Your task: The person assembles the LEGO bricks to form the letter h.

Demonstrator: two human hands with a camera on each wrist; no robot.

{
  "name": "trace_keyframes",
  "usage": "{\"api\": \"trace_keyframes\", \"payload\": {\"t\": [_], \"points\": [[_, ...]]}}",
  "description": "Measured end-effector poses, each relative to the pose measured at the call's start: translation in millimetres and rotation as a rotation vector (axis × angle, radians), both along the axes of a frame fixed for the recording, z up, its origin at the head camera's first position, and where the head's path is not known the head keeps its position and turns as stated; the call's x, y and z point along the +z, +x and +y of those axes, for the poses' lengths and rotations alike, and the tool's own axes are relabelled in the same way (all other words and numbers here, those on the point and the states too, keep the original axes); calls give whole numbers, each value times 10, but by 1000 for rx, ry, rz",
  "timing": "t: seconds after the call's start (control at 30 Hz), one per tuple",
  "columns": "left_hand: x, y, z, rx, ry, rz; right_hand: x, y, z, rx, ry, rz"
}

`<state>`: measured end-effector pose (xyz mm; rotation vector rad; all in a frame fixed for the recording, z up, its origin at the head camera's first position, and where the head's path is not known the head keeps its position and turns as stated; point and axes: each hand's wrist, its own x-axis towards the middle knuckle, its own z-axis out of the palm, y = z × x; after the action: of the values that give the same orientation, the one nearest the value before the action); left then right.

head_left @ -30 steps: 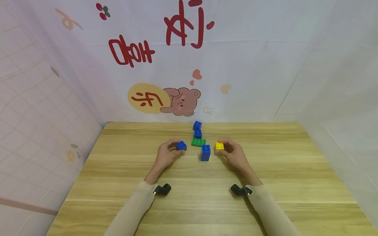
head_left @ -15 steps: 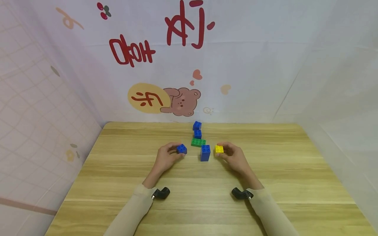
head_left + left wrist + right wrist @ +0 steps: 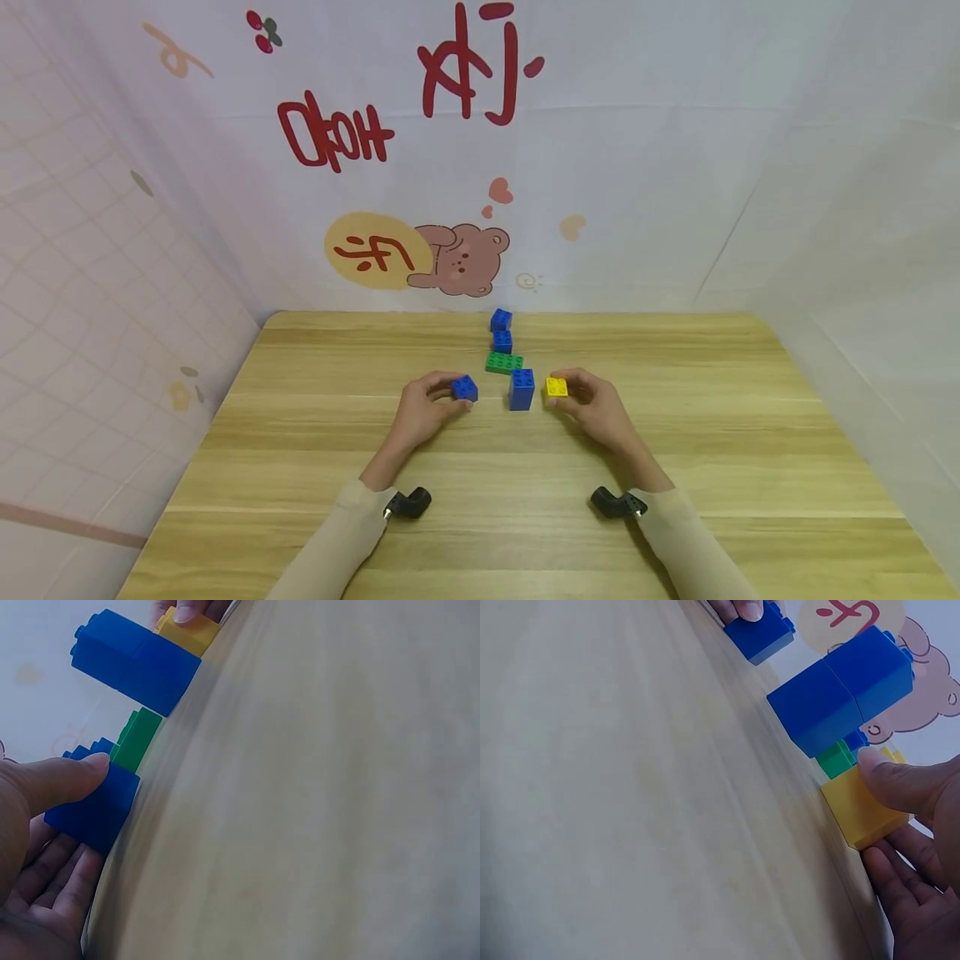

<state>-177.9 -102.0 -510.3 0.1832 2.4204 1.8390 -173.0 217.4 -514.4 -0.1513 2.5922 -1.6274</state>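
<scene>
A two-high blue plastic brick stack (image 3: 522,392) stands smack between both hands on the wood-grain table (image 3: 510,517), longer green plastic brick (image 3: 504,362) behind. Left hand (image 3: 422,408) and right hand (image 3: 598,407) reach in from either side. Left thumb and fingers pinch a square blue plastic brick (image 3: 464,388); right's got a square yellow plastic brick (image 3: 556,387) clamped, just beside the stack.

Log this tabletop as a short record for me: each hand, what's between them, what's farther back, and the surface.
Left hand: pinches blue block
Right hand: pinches yellow block
Between hands: blue stack, two blocks high
Behind stack: green block, studs up
Farthest back: two blue blocks
Surface: wood-grain table
</scene>
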Motion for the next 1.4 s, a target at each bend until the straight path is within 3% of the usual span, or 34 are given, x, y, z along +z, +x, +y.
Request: {"api": "trace_keyframes", "payload": {"t": [0.33,0.63,0.93,1.4], "points": [[8,99,27,-16,10,-3,35,80,-18,-1,29,-54],[7,169,53,-27,36,-27,38,176,-63,2,43,-45],[24,225,47,-79,45,-20,47,243,-130,12,44,-26],[56,266,78,-96,-15,-20,71,345,-259,42,36,-22]]}}
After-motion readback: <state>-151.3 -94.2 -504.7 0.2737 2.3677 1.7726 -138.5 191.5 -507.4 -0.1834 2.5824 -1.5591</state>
